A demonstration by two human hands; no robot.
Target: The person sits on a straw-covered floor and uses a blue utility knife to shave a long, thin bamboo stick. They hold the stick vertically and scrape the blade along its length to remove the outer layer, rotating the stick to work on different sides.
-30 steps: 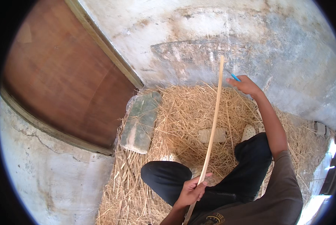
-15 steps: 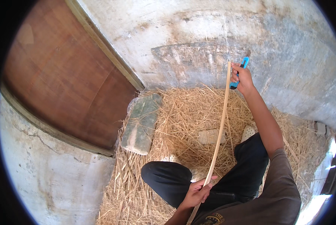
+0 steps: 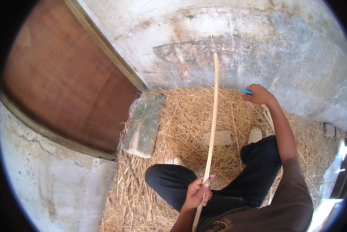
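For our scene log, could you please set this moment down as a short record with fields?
Left hand: closed around the lower part of a long pale strip
Right hand: holding a blue tool, apart from the strip
Strip: slightly bowed, its far end free
Ground: loose straw
On the straw: a long grey-green block, left of the strip
Surroundings: stained wall ahead; reddish-brown panel at upper left

The strip (image 3: 214,104) runs through the left grip (image 3: 199,191), its far end left of the right grip (image 3: 257,94), which holds the cutter (image 3: 245,91). Left of both grips, the block (image 3: 144,125) lies on straw (image 3: 185,116), the door (image 3: 69,81) farther left. The wall (image 3: 285,46) stands beyond the grips.
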